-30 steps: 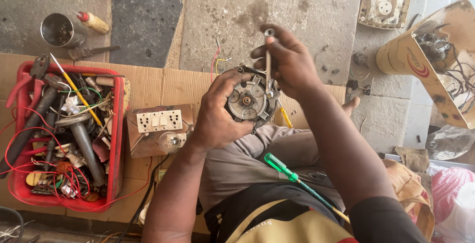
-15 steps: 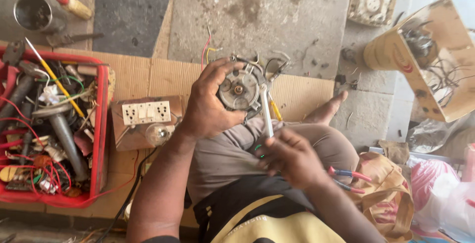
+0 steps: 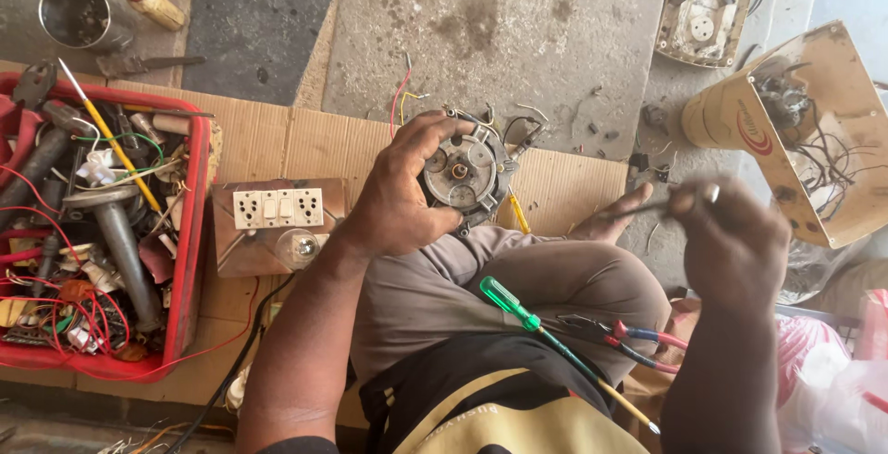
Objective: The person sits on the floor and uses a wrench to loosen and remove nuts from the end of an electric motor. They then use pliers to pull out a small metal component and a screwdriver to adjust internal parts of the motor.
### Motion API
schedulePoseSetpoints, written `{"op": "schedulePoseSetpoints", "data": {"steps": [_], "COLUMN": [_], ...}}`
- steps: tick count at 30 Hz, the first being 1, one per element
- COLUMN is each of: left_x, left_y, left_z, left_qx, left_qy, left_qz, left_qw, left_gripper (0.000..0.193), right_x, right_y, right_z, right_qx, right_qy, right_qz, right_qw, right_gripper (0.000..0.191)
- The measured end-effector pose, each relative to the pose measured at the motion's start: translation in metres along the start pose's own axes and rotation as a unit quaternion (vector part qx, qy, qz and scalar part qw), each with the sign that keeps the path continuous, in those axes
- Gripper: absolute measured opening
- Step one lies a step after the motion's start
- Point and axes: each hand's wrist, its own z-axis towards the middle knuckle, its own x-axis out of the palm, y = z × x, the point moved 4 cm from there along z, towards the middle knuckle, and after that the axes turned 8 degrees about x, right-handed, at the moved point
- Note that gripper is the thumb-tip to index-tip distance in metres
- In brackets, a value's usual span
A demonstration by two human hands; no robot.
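Your left hand is clamped on the small motor above your knee while your right hand, at three o'clock, pinches a thin tool; realign it squarely next.

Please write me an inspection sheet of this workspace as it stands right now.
Surface: flattened cardboard on concrete floor.
Job's things: round motor held upright over the knee; thin metal tool, blurred.
Clutter: red crate full of tools and wire; socket board with a bulb; green screwdriver and pliers on the lap; metal cup.
Grips: left hand wraps the motor; right hand pinches the tool, apart from the motor.
Cables: black cable from the board; loose wires by the motor.
Surroundings: open cardboard box holding wires; plastic bags at right.
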Motion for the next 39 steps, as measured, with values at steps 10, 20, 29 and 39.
{"op": "schedulePoseSetpoints", "data": {"steps": [10,20,29,39], "left_x": [0.002,0.001,0.001,0.003], "left_y": [-0.005,-0.003,-0.002,0.001], "left_z": [-0.002,-0.005,-0.003,-0.005], "left_qx": [-0.015,-0.003,-0.026,-0.011], "left_qy": [-0.028,-0.031,-0.025,-0.038], "left_qz": [0.031,0.007,-0.017,-0.001], "left_qw": [0.999,0.999,0.999,0.999], "left_gripper": [0.08,0.077,0.078,0.077], "right_x": [0.1,0.156,0.194,0.091], "right_y": [0.047,0.028,0.02,-0.014], "right_z": [0.088,0.114,0.12,0.033], "right_qx": [0.046,0.112,0.148,0.196], "right_qy": [0.026,0.126,0.198,0.092], "right_qz": [0.047,-0.017,0.052,0.001], "right_qw": [0.998,0.985,0.968,0.976], "right_gripper": [0.037,0.048,0.046,0.016]}}
